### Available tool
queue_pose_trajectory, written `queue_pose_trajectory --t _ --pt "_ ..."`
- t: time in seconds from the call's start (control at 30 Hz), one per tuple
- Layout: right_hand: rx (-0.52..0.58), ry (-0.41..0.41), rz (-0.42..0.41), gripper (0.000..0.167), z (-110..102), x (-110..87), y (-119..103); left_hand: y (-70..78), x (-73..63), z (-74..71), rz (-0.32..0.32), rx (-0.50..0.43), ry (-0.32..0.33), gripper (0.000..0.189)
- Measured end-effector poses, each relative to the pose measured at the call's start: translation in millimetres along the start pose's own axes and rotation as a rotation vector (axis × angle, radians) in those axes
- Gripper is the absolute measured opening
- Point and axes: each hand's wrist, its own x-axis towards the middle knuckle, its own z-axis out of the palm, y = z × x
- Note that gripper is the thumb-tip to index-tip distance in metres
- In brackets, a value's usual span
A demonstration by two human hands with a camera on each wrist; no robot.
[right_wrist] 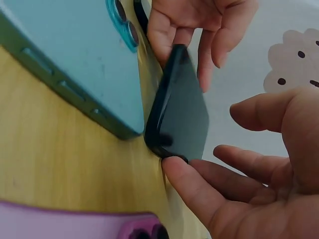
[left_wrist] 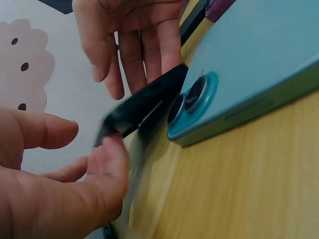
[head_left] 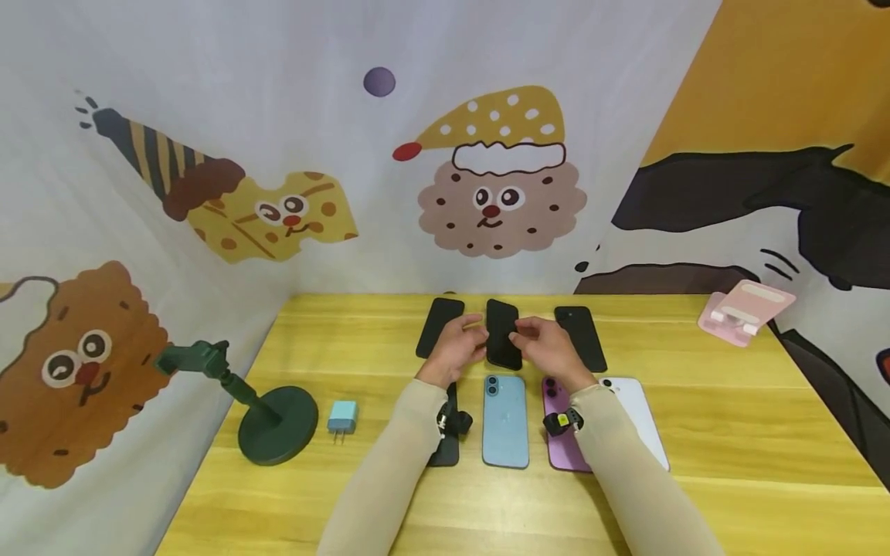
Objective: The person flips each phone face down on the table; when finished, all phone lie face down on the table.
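A black phone (head_left: pixel 502 340) in the middle of the back row is tilted, its dark glossy face toward me. My left hand (head_left: pixel 455 347) touches its left edge with the fingertips, and the thumb stands apart from it in the left wrist view. At the opposite edge, the fingertips of my right hand (head_left: pixel 549 347) touch the phone's lower corner, with that thumb also clear of it in the right wrist view. Just in front lies a light blue phone (head_left: pixel 505 425), camera side up. Other black phones lie behind my left hand (head_left: pixel 438 324) and beyond my right hand (head_left: pixel 584 336).
Under my left wrist lies a dark phone (head_left: pixel 445 454). A purple phone (head_left: pixel 568 452) and a white phone (head_left: pixel 641 421) are partly covered by my right forearm. Left stand a dark green stand (head_left: pixel 278 426) and a blue charger plug (head_left: pixel 342 417); a pink folding stand (head_left: pixel 745 310) is back right.
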Motion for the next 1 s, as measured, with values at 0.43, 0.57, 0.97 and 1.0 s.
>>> queue_pose_trajectory --t 0.43,0.57,0.97,1.0 --pt "0.163 -0.055 0.024 0.056 4.1 2.1 -5.7 -0.4 2.9 8.5 0.017 -0.129 -0.113 0.048" --pt "0.226 -0.083 0.053 0.057 2.4 2.2 -5.9 -4.4 1.9 10.2 -0.024 -0.14 -0.188 0.05" --pt "0.218 -0.076 0.06 0.055 -8.8 4.4 -5.8 -6.8 3.3 21.2 -0.029 -0.038 -0.272 0.047" --pt "0.2 -0.074 0.054 0.054 -10.3 4.3 -5.7 -6.7 3.0 21.8 -0.032 -0.028 -0.272 0.047"
